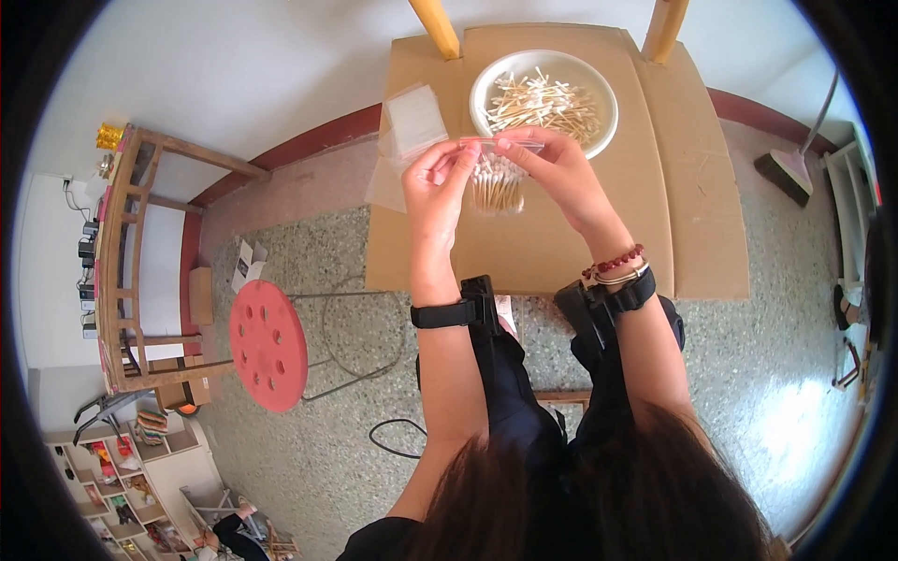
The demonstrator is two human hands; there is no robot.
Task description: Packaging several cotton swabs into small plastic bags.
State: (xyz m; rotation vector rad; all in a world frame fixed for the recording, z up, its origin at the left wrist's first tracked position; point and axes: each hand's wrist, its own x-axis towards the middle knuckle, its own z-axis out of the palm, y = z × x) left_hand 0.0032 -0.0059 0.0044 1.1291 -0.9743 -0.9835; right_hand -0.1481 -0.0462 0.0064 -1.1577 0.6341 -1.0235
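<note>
Between my hands hangs a small clear zip bag (499, 194) filled with cotton swabs, their white tips up and wooden sticks below. My left hand (440, 179) pinches the bag's top edge at its left end. Thumb and fingers of my right hand (554, 165) are pressed on the same edge farther right. Just beyond is a white bowl (478, 93) with a heap of loose cotton swabs (546, 105). A stack of flat clear bags (414, 120) lies left of the bowl, close to my left hand.
Brown cardboard (702, 206) covers the work surface, with two yellow wooden legs (436, 26) at its far edge. A red round stool (268, 346) stands on the floor to the left. Farther off are a wooden frame (131, 271), shelves (122, 486) and a broom (788, 176).
</note>
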